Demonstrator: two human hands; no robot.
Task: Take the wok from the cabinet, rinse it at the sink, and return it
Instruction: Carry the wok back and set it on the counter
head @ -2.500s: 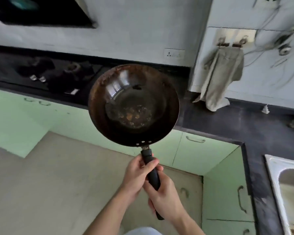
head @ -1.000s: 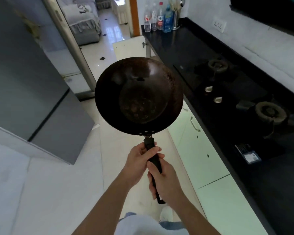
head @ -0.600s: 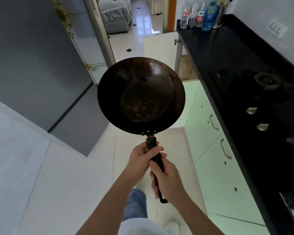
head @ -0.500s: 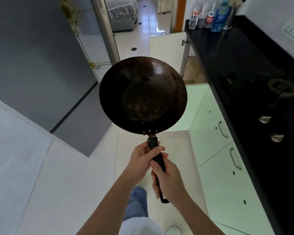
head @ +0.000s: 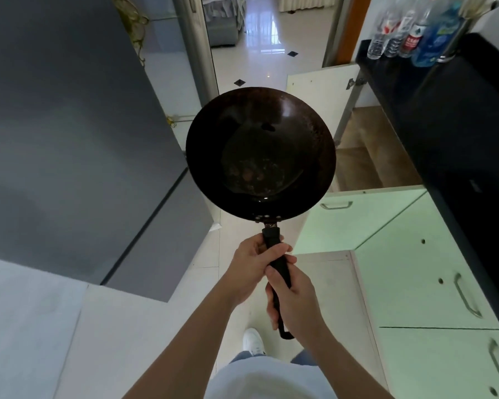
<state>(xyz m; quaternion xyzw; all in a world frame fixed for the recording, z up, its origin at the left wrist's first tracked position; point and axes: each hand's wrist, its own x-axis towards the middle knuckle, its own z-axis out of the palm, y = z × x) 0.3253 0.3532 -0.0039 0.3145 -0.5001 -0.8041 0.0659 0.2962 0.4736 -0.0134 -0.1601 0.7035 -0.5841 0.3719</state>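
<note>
Right hand [head: 296, 300]: wrapped round the low end of the matte black handle [head: 275, 246].
Left hand [head: 254, 269]: curled round it just above the right.
Wok [head: 261, 154]: held level over the floor [head: 144, 326], left of the pale green cabinet fronts [head: 415, 269]; round dull dark metal, rusty specks inside.
Carry: likely best two-handed, level, clear of the counter [head: 458, 139] edge.
Cabinet [head: 366, 156]: far, door [head: 317, 90] open, wood-toned inside.
</note>
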